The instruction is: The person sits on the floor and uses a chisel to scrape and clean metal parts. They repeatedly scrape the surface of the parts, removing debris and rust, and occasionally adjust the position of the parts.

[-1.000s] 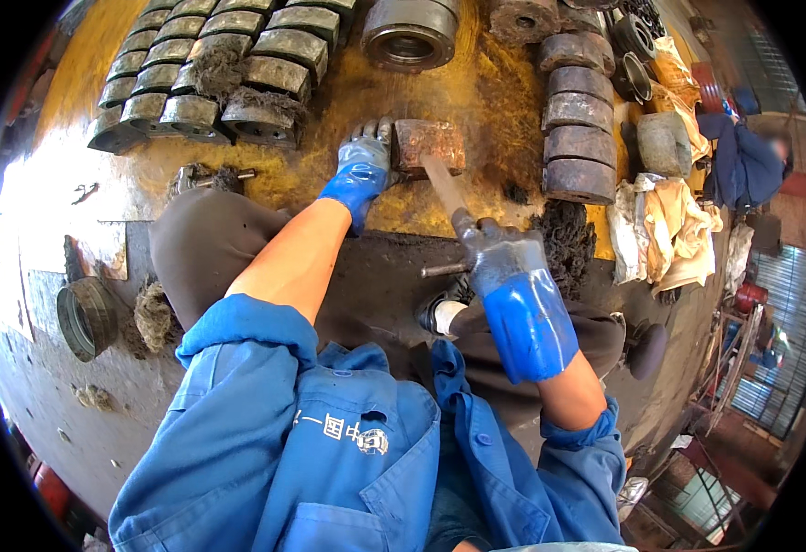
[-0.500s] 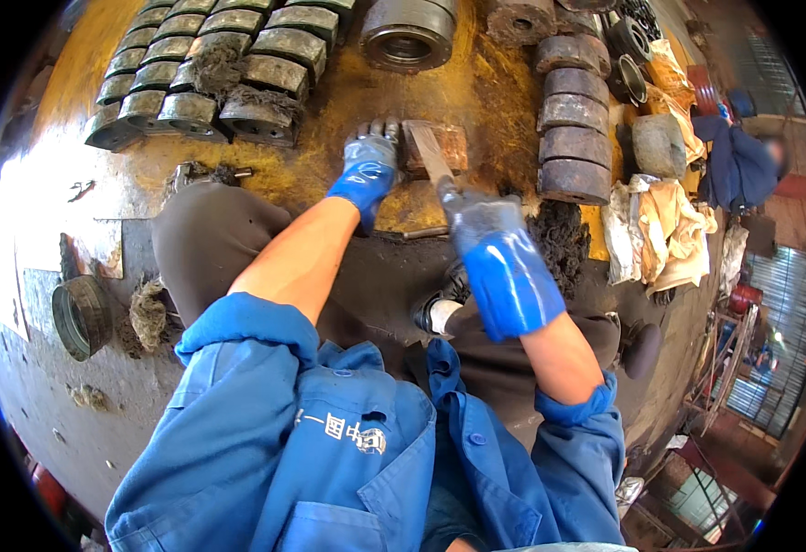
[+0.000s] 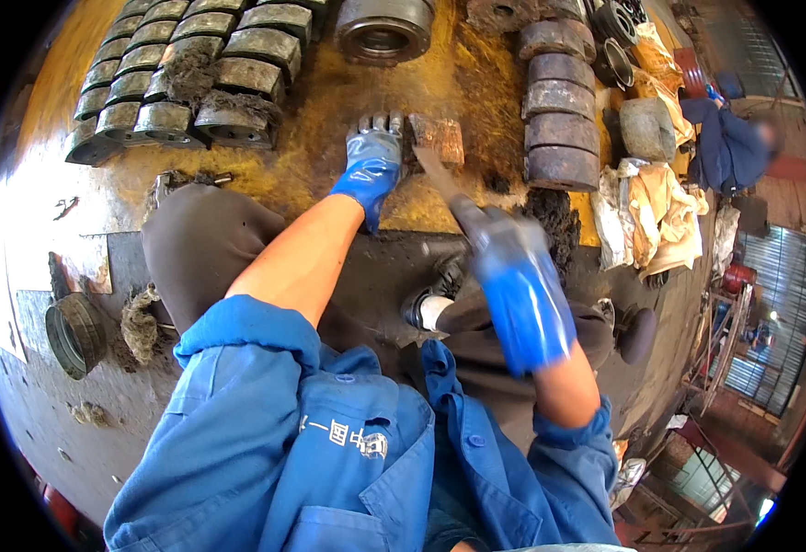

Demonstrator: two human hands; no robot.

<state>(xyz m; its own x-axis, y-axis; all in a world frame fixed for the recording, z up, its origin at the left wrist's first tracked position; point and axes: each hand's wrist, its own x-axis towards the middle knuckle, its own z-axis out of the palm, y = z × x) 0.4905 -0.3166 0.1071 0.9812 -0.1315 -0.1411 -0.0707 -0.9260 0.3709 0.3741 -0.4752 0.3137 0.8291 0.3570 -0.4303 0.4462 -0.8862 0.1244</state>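
A rusty reddish-brown metal block [image 3: 440, 140] lies on the yellow-stained work surface ahead of me. My left hand [image 3: 373, 158], in a blue and grey rubber glove, rests flat along the block's left side, fingers stretched forward and a little apart. Gripped in my gloved right hand [image 3: 508, 244], which is smeared by motion, is a flat file [image 3: 439, 175]. Its blade slants up and left, with the tip by the block's near edge. Whether tip and block touch, I cannot tell. Below the file lies a short metal rod [image 3: 444, 247], partly hidden.
Rows of curved metal blocks [image 3: 223, 78] fill the far left, dark fibres on some. A thick metal ring [image 3: 384, 32] stands at the far middle. Rusty cylinders [image 3: 561, 129] line the right, near cloths [image 3: 665, 207]. Another person [image 3: 729, 143] is at far right.
My right hand has drawn the file back toward me, so its blade no longer lies across the block. The left hand stays beside the block. The whole view has shifted slightly.
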